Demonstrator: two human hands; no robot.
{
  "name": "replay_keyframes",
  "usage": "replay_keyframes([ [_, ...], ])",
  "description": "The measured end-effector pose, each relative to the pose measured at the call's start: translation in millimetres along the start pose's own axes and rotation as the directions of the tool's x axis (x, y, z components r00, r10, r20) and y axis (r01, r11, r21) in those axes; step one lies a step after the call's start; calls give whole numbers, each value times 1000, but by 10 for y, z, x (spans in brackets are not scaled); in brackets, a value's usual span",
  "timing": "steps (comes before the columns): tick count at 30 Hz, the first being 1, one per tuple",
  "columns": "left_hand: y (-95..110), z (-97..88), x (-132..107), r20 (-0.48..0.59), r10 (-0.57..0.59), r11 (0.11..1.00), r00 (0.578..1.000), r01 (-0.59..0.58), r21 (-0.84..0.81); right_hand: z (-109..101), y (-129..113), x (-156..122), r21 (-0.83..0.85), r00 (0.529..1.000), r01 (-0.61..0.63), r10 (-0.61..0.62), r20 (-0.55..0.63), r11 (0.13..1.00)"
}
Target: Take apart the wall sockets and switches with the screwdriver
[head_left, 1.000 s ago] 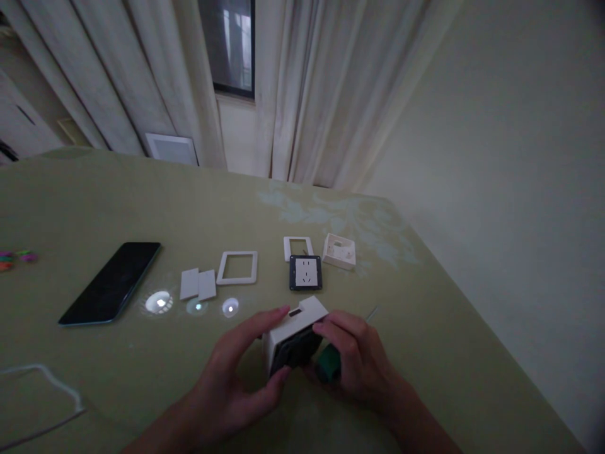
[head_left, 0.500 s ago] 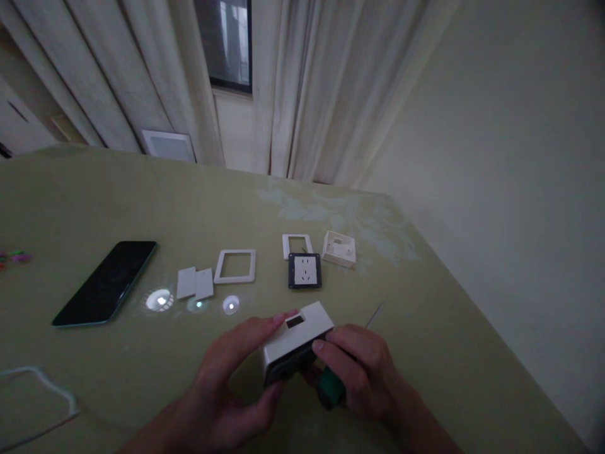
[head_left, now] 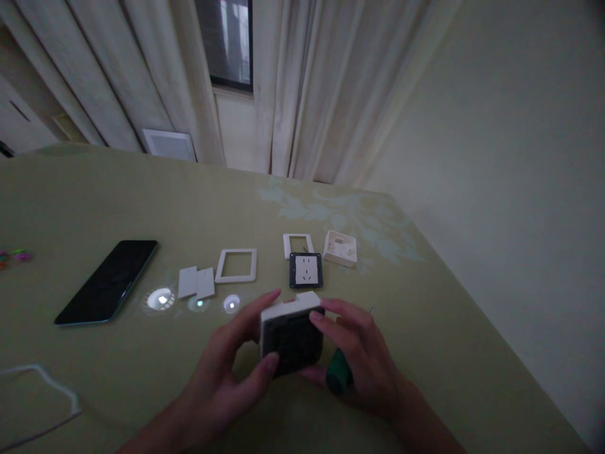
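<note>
Both my hands hold a white box with a dark module point(head_left: 291, 337) set in it, just above the green table point(head_left: 94, 208). My left hand point(head_left: 227, 366) grips its left side, thumb on the dark face and fingers behind. My right hand point(head_left: 362, 359) presses its right edge with the fingertips and also clasps a green-handled screwdriver point(head_left: 338, 374) in the palm; its thin metal tip shows faintly past the knuckles. The dark face is turned toward me.
Beyond my hands lie a dark socket module point(head_left: 305, 270), a small white frame point(head_left: 297, 244), a white back box point(head_left: 339, 248), a larger white frame point(head_left: 236, 265), two white rocker plates point(head_left: 196, 282) and a black phone point(head_left: 108, 281). A white cable point(head_left: 42, 378) lies at the left.
The box has been tipped up, so its dark face points at me instead of its white side. My hands moved slightly with it; the screwdriver stays in my right palm.
</note>
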State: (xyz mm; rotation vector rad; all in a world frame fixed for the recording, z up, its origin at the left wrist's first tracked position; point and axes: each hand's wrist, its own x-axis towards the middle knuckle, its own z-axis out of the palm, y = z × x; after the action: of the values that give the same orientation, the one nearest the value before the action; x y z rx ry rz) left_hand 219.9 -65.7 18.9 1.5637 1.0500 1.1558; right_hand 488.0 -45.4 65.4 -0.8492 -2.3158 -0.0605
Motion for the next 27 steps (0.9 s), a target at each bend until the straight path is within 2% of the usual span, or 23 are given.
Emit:
replay_keyframes([
  [2,41,28,81,85,-163,965,983,177,-194,20,39,16,72,987,-95,84,140,993],
  [4,70,56,156,158,-254,901,954,293,-320,41,74,37,138,949,-197,153,276,971],
  [6,69,74,202,197,-304,866,932,356,-351,60,99,56,171,906,-285,207,370,943],
  [8,38,76,214,209,-328,880,921,378,-286,73,115,70,161,860,-345,243,448,925],
  [13,-77,13,202,220,-274,957,936,288,-36,103,156,74,67,769,-389,284,573,919],
  [16,-112,-39,219,234,-166,982,958,139,128,130,196,63,67,751,-398,283,596,915],
  [19,-140,-71,239,251,-66,954,966,-14,301,144,239,61,80,733,-415,281,620,906],
  [21,-167,-78,246,262,-29,938,965,-64,342,118,258,75,123,742,-426,269,615,896],
  [23,-194,-76,249,270,-20,933,963,-80,352,38,252,109,220,799,-428,253,545,877],
  [25,-207,-65,249,274,-24,934,961,-76,349,-100,203,172,370,882,-411,260,394,833],
  [27,-203,-44,244,269,-33,941,963,-61,333,-266,112,273,550,929,-369,311,200,749],
])
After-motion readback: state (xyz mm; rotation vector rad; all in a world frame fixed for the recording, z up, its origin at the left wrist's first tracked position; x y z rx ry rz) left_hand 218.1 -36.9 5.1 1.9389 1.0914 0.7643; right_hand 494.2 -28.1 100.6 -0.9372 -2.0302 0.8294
